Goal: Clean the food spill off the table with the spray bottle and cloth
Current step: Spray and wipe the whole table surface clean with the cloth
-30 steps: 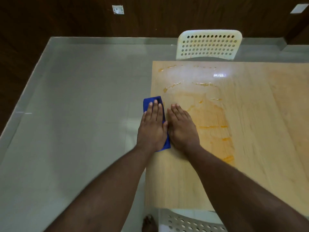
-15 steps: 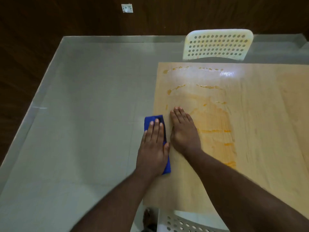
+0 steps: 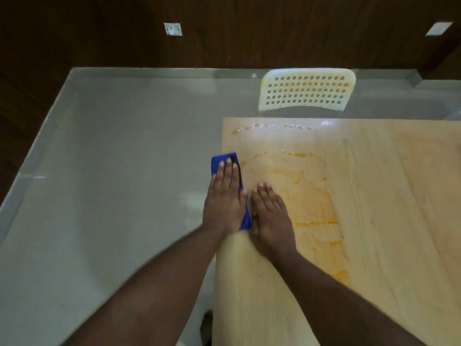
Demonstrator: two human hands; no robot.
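Note:
A blue cloth (image 3: 225, 158) lies at the left edge of the light wooden table (image 3: 386, 196), partly hanging over it. My left hand (image 3: 224, 198) presses flat on the cloth with straight fingers. Just to its right, my right hand (image 3: 270, 216) rests flat on the bare tabletop, fingers straight. An orange food smear (image 3: 314, 201) spreads across the wood to the right of my hands, with wet streaks and droplets (image 3: 299, 154) farther back. No spray bottle is in view.
A white perforated plastic chair (image 3: 306, 89) stands at the table's far edge. Grey tiled floor (image 3: 112, 183) lies to the left, bounded by a dark wood-panelled wall (image 3: 224, 33). Another white chair's edge shows below the table's near side.
My left hand has slid the cloth away from me along the table's left edge, after pulling it nearer half a second ago. My right hand has stayed flat beside it.

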